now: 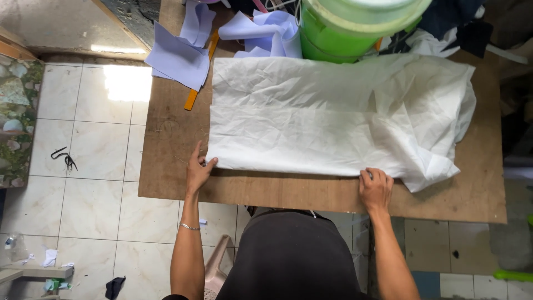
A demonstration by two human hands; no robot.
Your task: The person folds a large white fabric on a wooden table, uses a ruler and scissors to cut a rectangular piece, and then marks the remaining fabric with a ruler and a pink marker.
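White cloth [333,114], folded into a wide rectangle, lies flat across the middle of the brown wooden table [172,139], its near folded edge running just above the lower centre of the frame. The left hand [198,169] rests at the cloth's lower left corner, fingers loosely spread with the fingertips pinching or pressing that corner; a thin bracelet [190,226] circles the wrist below it. The right hand [376,189] sits on the near edge toward the lower right, fingers curled over the fabric, though whether it grips or only presses I cannot tell. Past that hand the cloth bunches into loose, crumpled folds at its right end, so the layers look likely to slip out of line if either hand pulls unevenly, and the wrinkles across the sheet could set into the fold. Farther up, a green plastic bucket [344,33] stands touching the cloth's far edge at the top centre and could catch it. Pale lilac fabric pieces [180,53] lie at the upper left of the table over an orange ruler [201,72]. The table top is worn and bare-wooded. Around it is a pale tiled floor [94,150], with black scissors [65,158] lying at the left and small scraps in the lower left corner.
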